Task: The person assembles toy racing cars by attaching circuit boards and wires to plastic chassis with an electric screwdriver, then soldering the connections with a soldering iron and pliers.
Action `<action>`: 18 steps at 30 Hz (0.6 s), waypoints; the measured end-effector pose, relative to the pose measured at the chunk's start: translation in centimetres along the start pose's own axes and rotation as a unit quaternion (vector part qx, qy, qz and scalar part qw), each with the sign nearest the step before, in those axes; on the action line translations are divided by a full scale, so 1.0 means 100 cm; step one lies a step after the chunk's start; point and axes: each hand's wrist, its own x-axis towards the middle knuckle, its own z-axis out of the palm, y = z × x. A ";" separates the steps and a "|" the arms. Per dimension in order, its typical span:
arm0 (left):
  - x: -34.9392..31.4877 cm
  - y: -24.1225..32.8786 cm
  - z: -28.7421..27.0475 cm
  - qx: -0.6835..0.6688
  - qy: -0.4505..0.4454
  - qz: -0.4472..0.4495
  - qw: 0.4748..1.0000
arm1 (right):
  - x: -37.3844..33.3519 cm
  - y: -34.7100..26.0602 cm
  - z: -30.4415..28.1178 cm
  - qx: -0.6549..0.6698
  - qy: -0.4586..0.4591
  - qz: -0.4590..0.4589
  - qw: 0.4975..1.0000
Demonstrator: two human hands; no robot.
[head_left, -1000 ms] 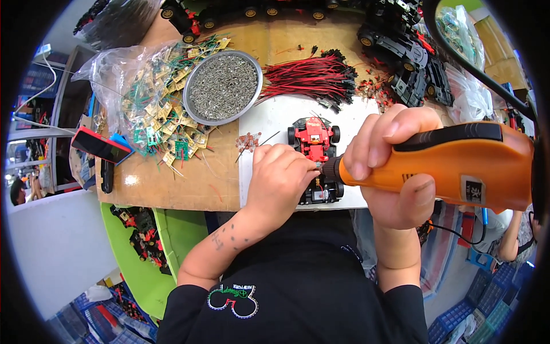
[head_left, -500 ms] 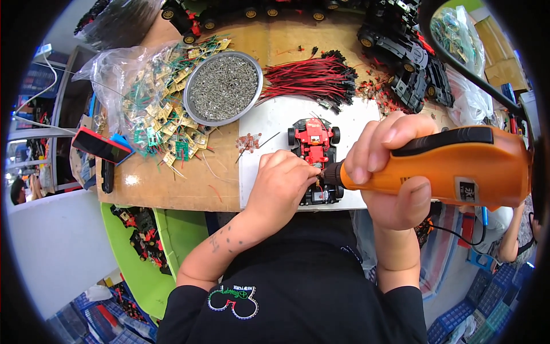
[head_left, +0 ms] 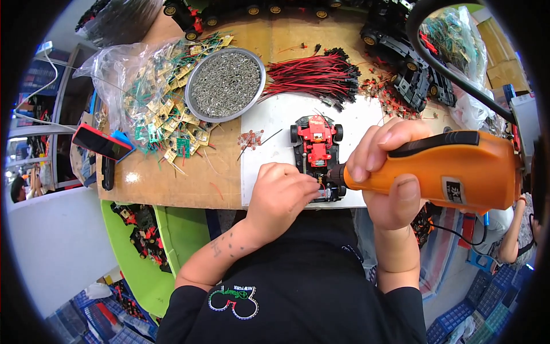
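Observation:
A toy car chassis point(head_left: 318, 150) with a red centre plate and black wheels lies on a white sheet point(head_left: 258, 166) in front of me. My right hand point(head_left: 389, 166) grips an orange electric screwdriver point(head_left: 458, 172), held nearly level, its dark nose at the chassis's right side near the close end. My left hand point(head_left: 283, 195) is at the near left part of the chassis, its fingers curled and pinched together over it. Whatever lies between those fingertips is hidden. Part of the near end, with thin wires, shows beside the fingers.
A metal bowl of small screws point(head_left: 226, 85) stands beyond my left hand, next to a heap of circuit boards point(head_left: 172, 123). Red and black wires point(head_left: 312, 74) lie at the back. More black car bodies point(head_left: 412, 74) are piled far right. A red-edged phone point(head_left: 102, 142) rests at left.
My left fingertips have drawn slightly back to the left over the chassis. The screwdriver stays in my right hand near the chassis. The whole view has shifted a little.

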 end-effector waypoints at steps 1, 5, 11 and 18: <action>-0.001 0.001 0.001 0.000 0.000 -0.001 1.000 | -0.001 0.000 0.000 -0.004 0.000 0.001 1.000; -0.005 0.001 0.004 0.025 -0.016 0.014 0.999 | -0.002 0.002 -0.002 -0.008 -0.022 0.007 1.000; -0.005 0.002 0.006 0.025 -0.009 0.004 1.000 | -0.004 0.011 -0.001 -0.008 -0.010 -0.006 1.000; -0.005 0.004 0.004 0.027 -0.001 0.005 1.000 | -0.004 0.022 0.003 -0.020 -0.011 -0.035 0.999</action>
